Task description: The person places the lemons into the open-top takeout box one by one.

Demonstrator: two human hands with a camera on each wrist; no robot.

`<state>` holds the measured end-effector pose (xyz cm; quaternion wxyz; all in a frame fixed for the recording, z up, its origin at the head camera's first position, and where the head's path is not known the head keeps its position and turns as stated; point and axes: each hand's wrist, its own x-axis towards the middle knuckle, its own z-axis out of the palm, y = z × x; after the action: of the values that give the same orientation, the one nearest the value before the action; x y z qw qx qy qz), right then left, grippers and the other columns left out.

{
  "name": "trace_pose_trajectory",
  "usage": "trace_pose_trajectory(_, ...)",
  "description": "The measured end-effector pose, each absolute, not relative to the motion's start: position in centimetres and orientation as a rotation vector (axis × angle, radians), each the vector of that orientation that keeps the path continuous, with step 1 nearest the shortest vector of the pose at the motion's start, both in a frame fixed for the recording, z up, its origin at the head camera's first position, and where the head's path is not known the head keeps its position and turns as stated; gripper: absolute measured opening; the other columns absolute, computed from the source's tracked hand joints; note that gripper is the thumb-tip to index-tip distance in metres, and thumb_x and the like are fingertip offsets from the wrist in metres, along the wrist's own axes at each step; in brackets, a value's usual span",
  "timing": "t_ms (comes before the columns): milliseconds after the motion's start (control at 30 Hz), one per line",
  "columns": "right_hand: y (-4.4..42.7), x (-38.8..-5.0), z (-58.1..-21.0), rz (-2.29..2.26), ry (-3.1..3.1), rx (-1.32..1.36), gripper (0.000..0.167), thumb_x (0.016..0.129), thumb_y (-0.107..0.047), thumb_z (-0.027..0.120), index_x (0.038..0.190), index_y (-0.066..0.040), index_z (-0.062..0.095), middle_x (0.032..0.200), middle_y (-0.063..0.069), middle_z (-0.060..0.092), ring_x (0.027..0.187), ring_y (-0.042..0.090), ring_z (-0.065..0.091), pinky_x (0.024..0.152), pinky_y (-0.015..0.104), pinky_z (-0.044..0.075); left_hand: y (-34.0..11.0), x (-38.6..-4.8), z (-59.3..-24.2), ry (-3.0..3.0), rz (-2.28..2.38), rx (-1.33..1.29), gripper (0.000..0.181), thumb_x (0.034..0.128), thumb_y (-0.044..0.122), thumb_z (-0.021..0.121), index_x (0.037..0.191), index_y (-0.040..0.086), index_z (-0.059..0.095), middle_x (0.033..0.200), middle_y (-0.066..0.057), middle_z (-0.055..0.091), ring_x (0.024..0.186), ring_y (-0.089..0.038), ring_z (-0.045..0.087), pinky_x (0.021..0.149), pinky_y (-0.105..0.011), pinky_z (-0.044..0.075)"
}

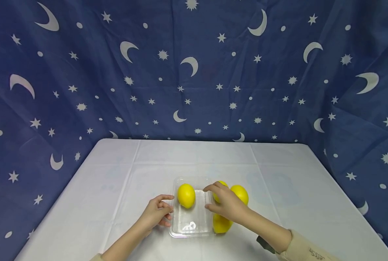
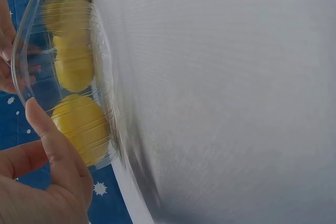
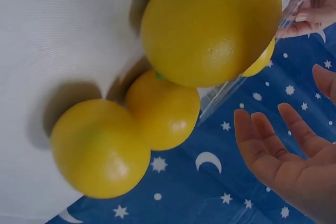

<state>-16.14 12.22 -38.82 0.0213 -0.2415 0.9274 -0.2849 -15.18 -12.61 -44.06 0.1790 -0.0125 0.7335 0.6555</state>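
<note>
A clear plastic container [image 1: 202,219] sits on the white tabletop, with one yellow lemon [image 1: 186,196] inside near its far left corner. My left hand [image 1: 156,212] is at the container's left side, its fingers loosely bent; a finger [image 2: 55,142] appears to touch the wall. Above the container's right side hovers my right hand [image 1: 228,203], fingers spread and nothing in them. Three more lemons lie just right of the container: a near one [image 1: 222,224] close to its wall, and two farther back [image 1: 239,194], one partly hidden by my right hand.
White cloth covers the table [image 1: 141,166]. A dark blue curtain [image 1: 194,72] with moons and stars surrounds its back and sides. A dark object [image 1: 265,244] shows at the right sleeve.
</note>
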Motion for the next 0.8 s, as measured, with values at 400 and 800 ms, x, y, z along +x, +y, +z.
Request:
trace_pose_trajectory(400,14.8,-15.0,-39.4,-0.881,2.868,-0.544,0.038,0.078,-0.018,0.075,0.112,-0.007,0.062,0.111,0.006,0.06,0.093,0.021,0.057,0.079,0.035,0.055,-12.6,-15.3,-43.8,2.085,1.837,-0.021,0.045,0.0906,0.003,0.054,0.132,-0.007,0.04,0.081,-0.003,0.056,0.062,-0.01,0.054,0.053,-0.024,0.058)
trace_pose_trajectory(800,16.4,-13.8,-41.0,-0.826,2.857,-0.603,0.046,0.078,-0.029,0.075,0.116,-0.008,0.059,0.112,0.008,0.059,0.103,0.027,0.057,0.087,0.048,0.053,-12.8,-15.1,-44.4,2.074,1.841,-0.034,0.045,0.0916,0.003,0.054,0.133,-0.007,0.039,0.082,-0.002,0.056,0.062,-0.01,0.055,0.053,-0.025,0.058)
